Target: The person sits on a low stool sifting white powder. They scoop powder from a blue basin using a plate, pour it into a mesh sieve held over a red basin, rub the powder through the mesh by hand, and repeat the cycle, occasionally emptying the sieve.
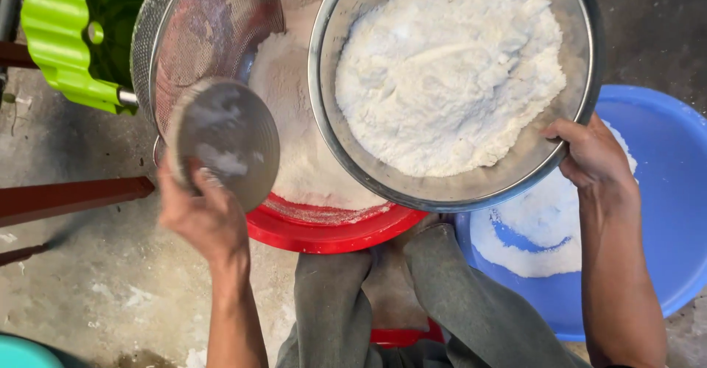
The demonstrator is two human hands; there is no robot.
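Note:
My right hand [593, 154] grips the rim of a large steel bowl [471, 191] heaped with white flour, held tilted over a red basin [331, 232]. My left hand [202, 213] holds a small round metal dish [228, 141], dusted with flour and blurred by motion. Just behind the dish, a metal mesh sieve [199, 29] rests over the red basin, which has a mound of white flour [294, 117] in it. My knees in grey trousers [412, 302] are below the basin.
A blue plastic tub [663, 206] with some white flour in its bottom stands at the right. A bright green plastic object [66, 36] sits at the upper left. A reddish-brown bar [66, 197] crosses the dusty concrete floor at the left. A teal rim [22, 352] shows bottom left.

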